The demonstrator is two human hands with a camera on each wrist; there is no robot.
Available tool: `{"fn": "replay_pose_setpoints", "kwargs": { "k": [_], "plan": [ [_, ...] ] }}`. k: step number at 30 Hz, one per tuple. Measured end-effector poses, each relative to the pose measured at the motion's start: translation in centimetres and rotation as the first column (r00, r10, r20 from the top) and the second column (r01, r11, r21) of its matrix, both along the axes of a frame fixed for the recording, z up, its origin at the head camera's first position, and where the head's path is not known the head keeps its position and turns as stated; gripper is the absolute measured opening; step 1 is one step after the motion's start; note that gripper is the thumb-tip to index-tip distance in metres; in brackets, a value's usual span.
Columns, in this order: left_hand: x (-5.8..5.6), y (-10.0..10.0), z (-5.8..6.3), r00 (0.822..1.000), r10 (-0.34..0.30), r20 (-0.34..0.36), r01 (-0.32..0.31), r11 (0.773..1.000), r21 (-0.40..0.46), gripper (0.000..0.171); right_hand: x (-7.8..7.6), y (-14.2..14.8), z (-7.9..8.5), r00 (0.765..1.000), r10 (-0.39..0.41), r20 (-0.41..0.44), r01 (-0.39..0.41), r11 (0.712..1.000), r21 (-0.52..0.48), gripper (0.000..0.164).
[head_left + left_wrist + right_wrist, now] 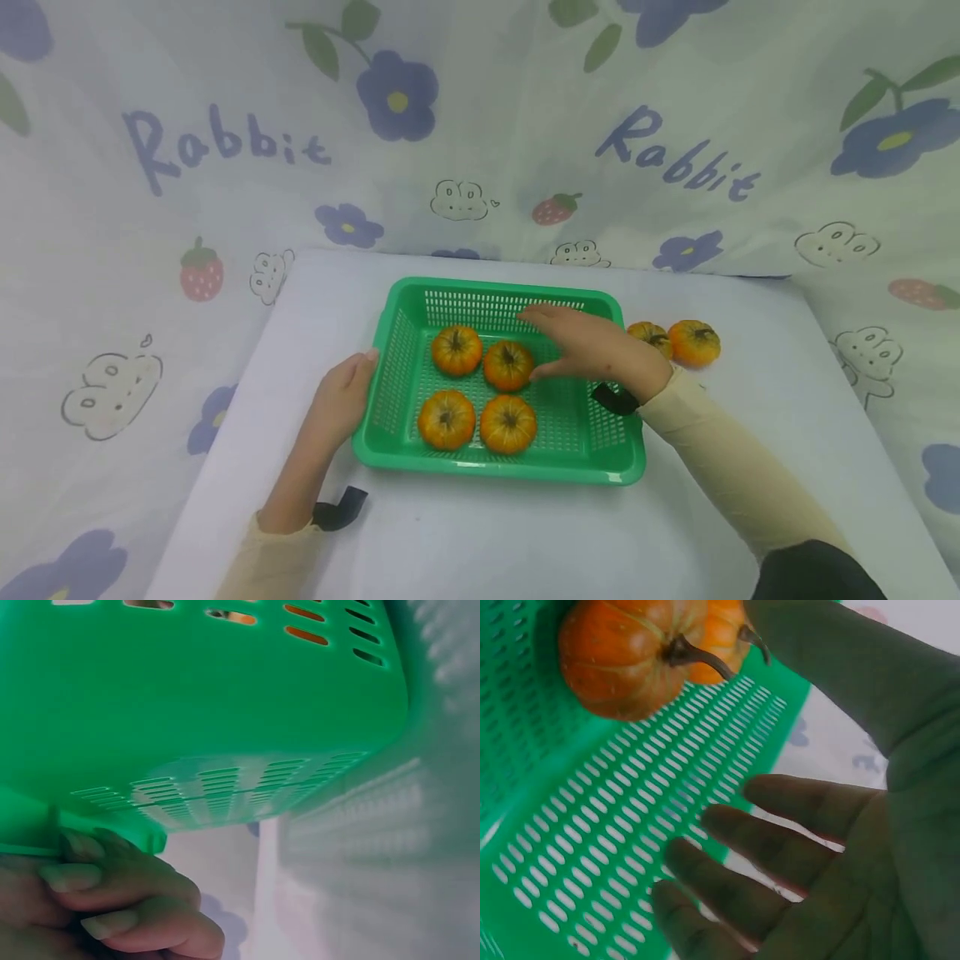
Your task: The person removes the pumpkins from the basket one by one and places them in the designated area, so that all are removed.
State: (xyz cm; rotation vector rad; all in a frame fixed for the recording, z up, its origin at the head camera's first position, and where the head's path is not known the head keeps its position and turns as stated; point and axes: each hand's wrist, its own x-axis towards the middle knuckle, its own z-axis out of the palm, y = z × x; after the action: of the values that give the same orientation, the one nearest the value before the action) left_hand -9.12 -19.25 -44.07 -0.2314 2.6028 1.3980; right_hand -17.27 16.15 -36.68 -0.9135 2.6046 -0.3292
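Note:
A green plastic basket stands on the white table with several small orange pumpkins in its left and middle part, among them a back-left pumpkin and a front-right pumpkin. My left hand grips the basket's left rim; its curled fingers show beside the basket wall in the left wrist view. Over the basket's right half, my right hand has its fingers spread and holds nothing. Its thumb reaches close to the middle pumpkin. The right wrist view shows that hand below two pumpkins.
Two more pumpkins lie outside the basket on the right, a nearer one partly hidden by my right hand and another pumpkin beside it. A cloth printed with flowers and rabbits hangs behind the table and at its sides.

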Motion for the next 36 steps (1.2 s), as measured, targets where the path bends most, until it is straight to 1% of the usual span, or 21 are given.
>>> {"fn": "replay_pose_setpoints", "kwargs": {
  "k": [5, 8, 12, 15, 18, 25, 30, 36],
  "plan": [
    [0.1, 0.1, 0.2, 1.000, -0.015, -0.004, 0.015, 0.999, -0.032, 0.066, -0.5, -0.9, -1.8, 0.995, -0.006, 0.097, 0.002, 0.999, 0.034, 0.095],
    [0.1, 0.3, 0.5, 0.999, -0.036, 0.011, 0.036, 0.998, -0.056, 0.064, -0.6, -1.2, -2.8, 0.992, -0.011, 0.126, 0.005, 0.999, 0.048, 0.097],
    [0.2, 0.3, 1.0, 0.997, -0.064, 0.040, 0.068, 0.994, -0.086, 0.060, -0.7, -1.3, -3.5, 0.988, -0.028, 0.152, 0.018, 0.998, 0.067, 0.100],
    [0.3, 0.3, 1.2, 0.996, -0.073, 0.056, 0.078, 0.991, -0.110, 0.059, -0.7, -1.3, -3.7, 0.987, -0.029, 0.159, 0.018, 0.997, 0.069, 0.101],
    [0.2, 0.3, 1.2, 0.995, -0.072, 0.063, 0.079, 0.989, -0.124, 0.060, -0.8, -1.2, -3.9, 0.986, -0.031, 0.162, 0.021, 0.998, 0.063, 0.099],
    [0.2, 0.4, 0.9, 0.997, -0.049, 0.063, 0.057, 0.990, -0.132, 0.064, -0.9, -1.0, -4.2, 0.983, -0.045, 0.179, 0.040, 0.999, 0.033, 0.094],
    [0.3, 0.5, 0.8, 0.998, -0.034, 0.053, 0.041, 0.991, -0.128, 0.065, -1.1, -1.0, -4.5, 0.979, -0.032, 0.199, 0.032, 0.999, 0.004, 0.088],
    [0.3, 0.6, 1.0, 0.999, -0.020, 0.028, 0.023, 0.993, -0.113, 0.065, -1.4, -1.1, -4.9, 0.976, -0.038, 0.214, 0.037, 0.999, 0.006, 0.085]
  ]
}}
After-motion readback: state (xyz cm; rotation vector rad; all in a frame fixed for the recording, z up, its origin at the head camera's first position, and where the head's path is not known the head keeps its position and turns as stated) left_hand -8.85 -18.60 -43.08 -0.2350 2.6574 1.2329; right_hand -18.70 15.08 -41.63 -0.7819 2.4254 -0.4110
